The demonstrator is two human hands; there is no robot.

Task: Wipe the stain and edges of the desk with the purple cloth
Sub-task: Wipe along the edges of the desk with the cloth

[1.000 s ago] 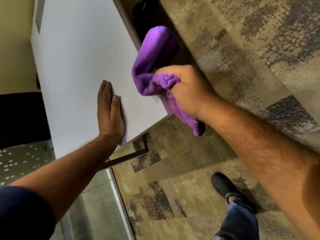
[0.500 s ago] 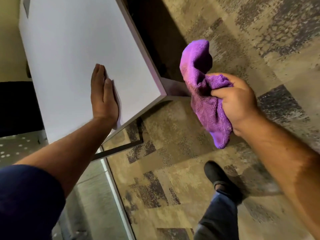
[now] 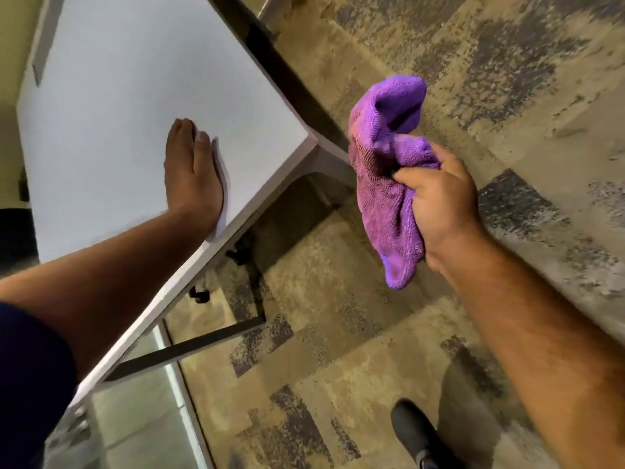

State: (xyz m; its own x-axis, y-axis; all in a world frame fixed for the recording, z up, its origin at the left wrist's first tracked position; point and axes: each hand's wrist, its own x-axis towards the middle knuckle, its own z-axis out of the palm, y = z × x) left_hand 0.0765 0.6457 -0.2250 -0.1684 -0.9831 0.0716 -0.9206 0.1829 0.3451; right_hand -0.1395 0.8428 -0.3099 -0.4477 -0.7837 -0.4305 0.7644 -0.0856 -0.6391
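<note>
The white desk (image 3: 118, 96) fills the upper left, its near corner pointing right. My left hand (image 3: 191, 170) lies flat on the desktop close to the front edge, fingers together and straight. The purple cloth (image 3: 385, 170) hangs bunched in the air to the right of the desk corner, apart from the desk. My right hand (image 3: 439, 201) grips the cloth from the right side, over the carpet. No stain shows on the visible desktop.
Patterned beige and grey carpet (image 3: 473, 79) covers the floor on the right. A dark metal bar of the desk frame (image 3: 189, 346) runs under the front edge. My black shoe (image 3: 412, 431) stands at the bottom right. A glass panel (image 3: 135, 418) lies below the desk.
My right hand has pulled the cloth off the desk's right edge and out over the floor, then held it there. The left hand has stayed flat on the desktop.
</note>
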